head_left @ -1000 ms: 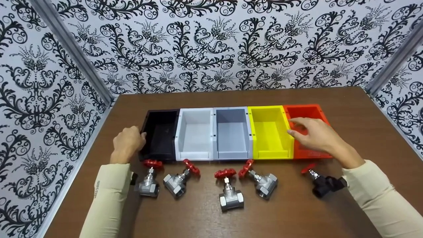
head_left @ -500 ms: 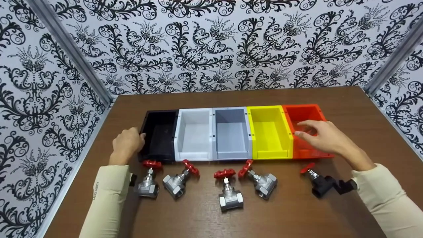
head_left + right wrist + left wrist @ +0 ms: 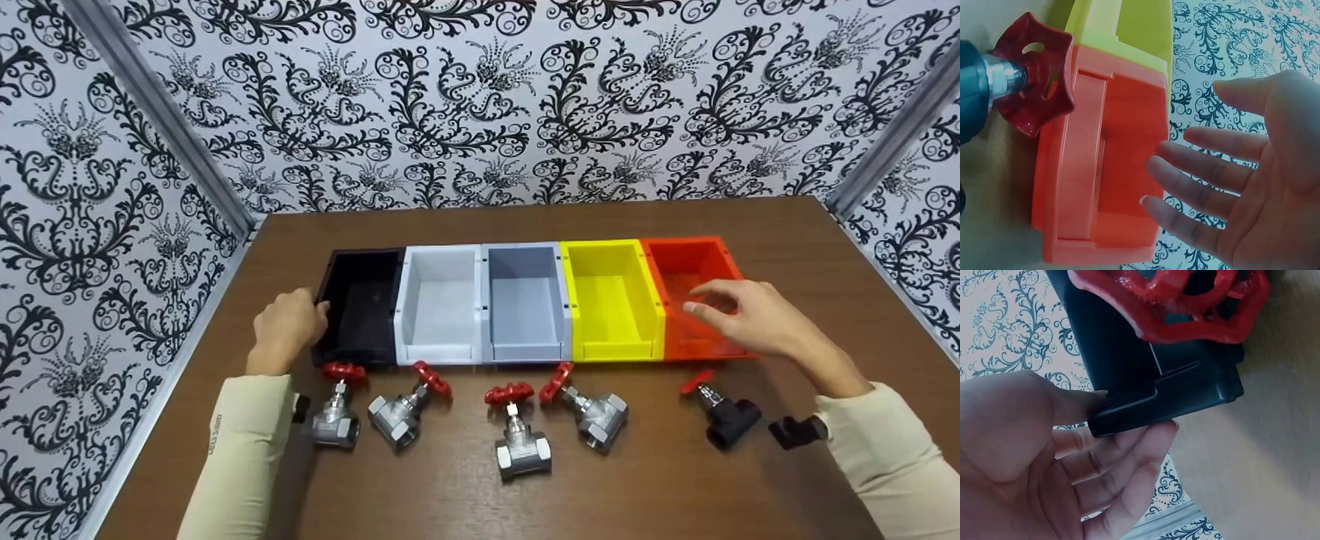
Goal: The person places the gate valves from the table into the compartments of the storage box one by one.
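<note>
So the left hand (image 3: 289, 324) has the black bin (image 3: 367, 311) pinched by its outer wall, thumb over the rim and fingers outside, while the right hand (image 3: 754, 319) is loose and holding nothing, over the orange-red bin (image 3: 686, 259) at the far end of the row from that grip. Can't tell if a fingertip brushes it. My worry is the one-ended hold: if the left hand pulls or twists, I'd guess everything skews, or the black bin parts from the white bin (image 3: 442, 307) just beside it, since I can't see how they're joined. Also, the leftmost steel globe valve (image 3: 337, 424) lies just on the near side of the grip, so dragging the bin nearer would probably shove it. Over below the right hand, the black-bodied valve (image 3: 729, 421) sits near a dark wrist gadget (image 3: 799, 433); a careless swing could knock it.
</note>
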A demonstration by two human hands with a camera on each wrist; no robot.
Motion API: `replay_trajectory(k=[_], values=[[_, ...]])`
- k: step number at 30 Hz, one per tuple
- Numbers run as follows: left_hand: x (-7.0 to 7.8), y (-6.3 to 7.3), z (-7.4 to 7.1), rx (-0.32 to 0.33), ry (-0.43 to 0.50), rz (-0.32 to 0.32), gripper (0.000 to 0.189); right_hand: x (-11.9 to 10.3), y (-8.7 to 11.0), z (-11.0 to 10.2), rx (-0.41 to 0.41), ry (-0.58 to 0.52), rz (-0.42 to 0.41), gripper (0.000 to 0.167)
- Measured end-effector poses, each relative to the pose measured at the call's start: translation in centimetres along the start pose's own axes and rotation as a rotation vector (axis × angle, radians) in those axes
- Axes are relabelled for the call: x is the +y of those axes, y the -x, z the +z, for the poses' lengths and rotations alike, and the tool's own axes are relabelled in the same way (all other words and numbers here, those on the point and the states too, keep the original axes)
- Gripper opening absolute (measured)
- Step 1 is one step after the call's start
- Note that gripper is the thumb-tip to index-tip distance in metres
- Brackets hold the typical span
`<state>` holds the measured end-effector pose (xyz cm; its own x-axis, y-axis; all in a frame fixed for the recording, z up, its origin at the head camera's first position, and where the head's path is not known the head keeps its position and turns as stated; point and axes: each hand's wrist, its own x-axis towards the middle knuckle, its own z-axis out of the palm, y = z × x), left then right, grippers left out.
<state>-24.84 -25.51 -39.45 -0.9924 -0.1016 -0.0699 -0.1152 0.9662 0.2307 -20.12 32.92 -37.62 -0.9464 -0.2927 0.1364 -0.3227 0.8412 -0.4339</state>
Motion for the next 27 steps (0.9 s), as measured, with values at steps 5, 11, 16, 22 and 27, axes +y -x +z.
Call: replay_trajectory(k=[5,11,16,22,27], values=[[-0.1,-0.1,-0.2,-0.018,0.001,0.001,0.043,0.4,0.4,0.0,-0.001,0.009,0.009,0.029],[-0.4,0.0,0.0,0.010,0.023,0.011,0.041,0.9,1.0,0.0,-0.029,0.027,0.012,0.025],[-0.5,0.1,0.0,0.010,0.040,0.019,0.041,1.5,1.7,-0.1,-0.073,0.016,0.021,0.024],[-0.3,0.2,-0.2,-0.018,0.051,0.015,0.041,2.3,2.4,0.0,-0.138,-0.011,0.043,0.025],[-0.2,0.1,-0.2,-0.047,0.053,0.005,0.042,2.9,3.1,0.0,-0.216,-0.071,0.068,0.026]])
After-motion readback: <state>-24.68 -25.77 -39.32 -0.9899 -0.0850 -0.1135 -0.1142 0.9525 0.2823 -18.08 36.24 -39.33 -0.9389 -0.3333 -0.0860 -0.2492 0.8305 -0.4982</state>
